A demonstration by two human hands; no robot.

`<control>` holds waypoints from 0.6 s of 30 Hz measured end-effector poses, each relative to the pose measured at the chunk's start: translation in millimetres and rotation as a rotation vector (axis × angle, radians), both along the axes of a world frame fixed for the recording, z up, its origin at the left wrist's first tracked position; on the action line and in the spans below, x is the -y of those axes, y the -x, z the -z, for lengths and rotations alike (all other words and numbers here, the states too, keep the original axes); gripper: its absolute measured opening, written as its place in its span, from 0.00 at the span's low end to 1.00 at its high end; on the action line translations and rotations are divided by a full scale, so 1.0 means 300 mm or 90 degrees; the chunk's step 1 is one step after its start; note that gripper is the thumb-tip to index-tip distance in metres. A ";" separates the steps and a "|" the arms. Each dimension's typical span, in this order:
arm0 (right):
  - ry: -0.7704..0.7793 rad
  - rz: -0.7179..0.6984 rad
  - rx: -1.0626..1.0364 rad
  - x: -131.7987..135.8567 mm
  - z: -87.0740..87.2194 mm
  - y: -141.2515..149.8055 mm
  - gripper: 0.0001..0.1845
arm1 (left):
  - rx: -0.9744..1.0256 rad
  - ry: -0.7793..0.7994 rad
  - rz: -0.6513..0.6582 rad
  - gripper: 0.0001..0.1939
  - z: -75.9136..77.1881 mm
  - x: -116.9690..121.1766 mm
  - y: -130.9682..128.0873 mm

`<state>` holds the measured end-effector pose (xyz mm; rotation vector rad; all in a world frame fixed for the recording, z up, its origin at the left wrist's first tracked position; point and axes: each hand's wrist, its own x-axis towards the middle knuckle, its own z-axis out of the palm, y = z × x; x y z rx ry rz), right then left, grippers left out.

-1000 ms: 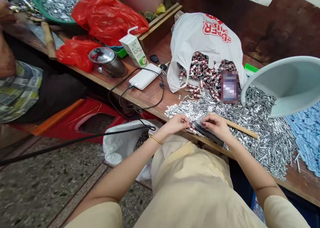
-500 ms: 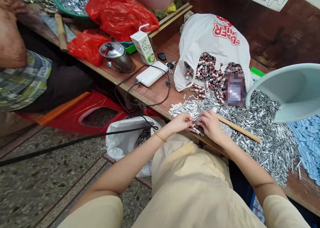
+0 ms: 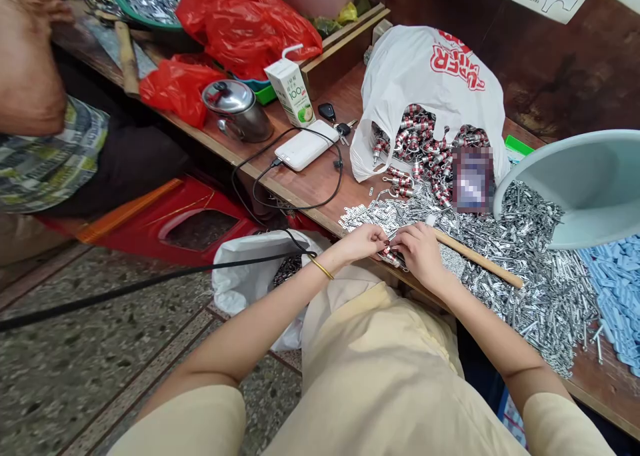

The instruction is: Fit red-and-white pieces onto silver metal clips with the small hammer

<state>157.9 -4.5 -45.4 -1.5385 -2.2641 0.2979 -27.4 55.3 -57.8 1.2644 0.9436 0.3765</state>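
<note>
At the far left a second person's arm and checked shorts sit by the bench, near a green basin of silver scraps, a wooden stick and two red plastic bags. Beside them stands a small steel pot with its lid on, then a white drink carton with a straw, printed "100" in green. A white power bank lies flat just right of the carton, its black cable looping over the bench edge; a car key rests behind it. Below the edge a white bag hangs open by a red stool.

The left hand and right hand meet at the front edge of the bench, fingertips pressed close together and pinching a small red-and-silver metal piece between them — it sits right at the edge, touching the heap of silver parts. A wooden rod lies across that heap, just past the right hand.

Behind is a white shopping bag with red letters upside down — "SUPER" can be made out — spilling more red-and-silver pieces. At right a pale tub tilts over the heap, and blue parts lie beyond.
</note>
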 end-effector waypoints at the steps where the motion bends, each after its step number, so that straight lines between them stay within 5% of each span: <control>1: 0.000 0.002 0.002 0.002 0.002 0.001 0.10 | 0.000 -0.002 0.003 0.01 0.002 -0.001 0.000; 18: 0.021 0.041 0.013 0.016 0.004 0.012 0.07 | 0.006 0.064 -0.030 0.03 -0.005 0.001 -0.007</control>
